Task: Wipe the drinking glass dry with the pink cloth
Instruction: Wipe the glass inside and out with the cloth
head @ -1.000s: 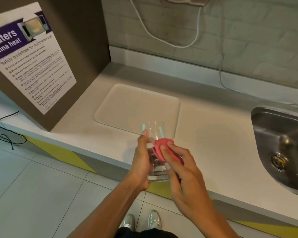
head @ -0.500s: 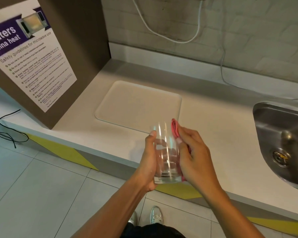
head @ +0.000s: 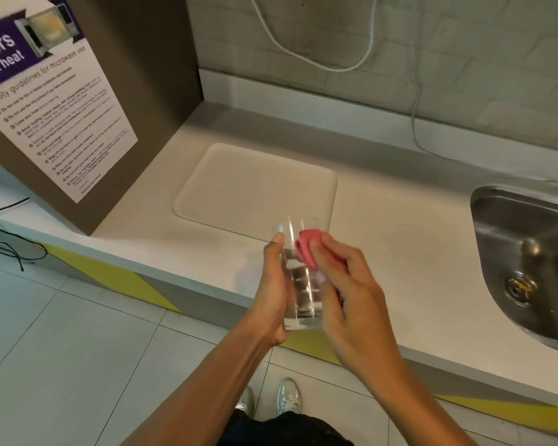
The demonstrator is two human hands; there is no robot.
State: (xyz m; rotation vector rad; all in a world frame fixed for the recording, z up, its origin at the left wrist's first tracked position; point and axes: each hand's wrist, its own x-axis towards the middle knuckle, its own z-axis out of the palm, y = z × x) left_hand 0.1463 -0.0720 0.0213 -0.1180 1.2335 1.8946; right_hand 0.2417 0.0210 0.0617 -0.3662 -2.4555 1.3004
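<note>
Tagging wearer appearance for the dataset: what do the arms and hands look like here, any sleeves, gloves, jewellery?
Both forearms are bare right to the bottom of the frame, with no sleeves in view. The left hand and the right hand have no gloves, and no watch, rings or wristbands are visible. Fingernails look short and unpainted. No markings show.

Counter [head: 400,239] w/ flat tray [head: 255,188] is mostly open; brown cabinet [head: 136,101] blocks left side, sink [head: 525,252] drops off right.
</note>
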